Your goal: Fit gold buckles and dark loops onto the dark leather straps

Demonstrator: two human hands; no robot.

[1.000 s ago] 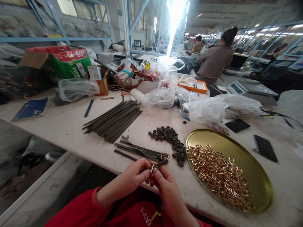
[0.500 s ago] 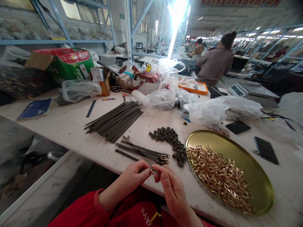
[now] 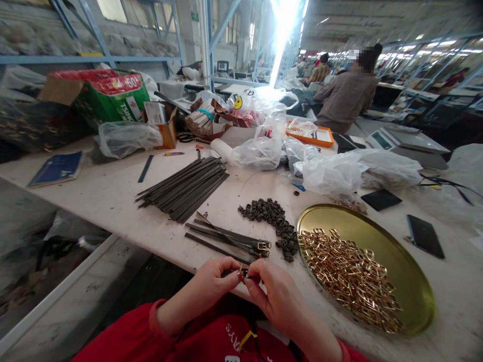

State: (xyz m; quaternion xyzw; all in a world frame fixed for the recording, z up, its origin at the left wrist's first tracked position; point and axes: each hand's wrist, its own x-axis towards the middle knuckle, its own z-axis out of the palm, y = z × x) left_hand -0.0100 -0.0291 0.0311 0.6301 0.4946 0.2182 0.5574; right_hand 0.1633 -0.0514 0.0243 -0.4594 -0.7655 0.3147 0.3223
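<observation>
Close to the table's front edge, my left hand [image 3: 216,280] pinches a small gold buckle [image 3: 242,269] between thumb and finger. My right hand [image 3: 275,290] is closed at the buckle's other side, its fingertips on a dark strap end, mostly hidden by the fingers. Just beyond my hands lie several dark straps [image 3: 223,237], some with gold buckles [image 3: 263,246] on their right ends. A heap of small dark loops [image 3: 268,213] lies to their right. Loose gold buckles [image 3: 352,280] are piled in a round gold tray [image 3: 414,282] at the right.
A stack of plain dark straps [image 3: 183,187] lies left of centre. Clear plastic bags [image 3: 329,168] and an orange box [image 3: 310,133] stand along the back. A phone [image 3: 425,236] lies beyond the tray, a blue notebook [image 3: 55,168] far left. A person [image 3: 345,97] sits beyond the table.
My right hand has turned, its fingers now curled more tightly against the buckle from the right. My left hand keeps its pinch in nearly the same place. The view has shifted slightly.
</observation>
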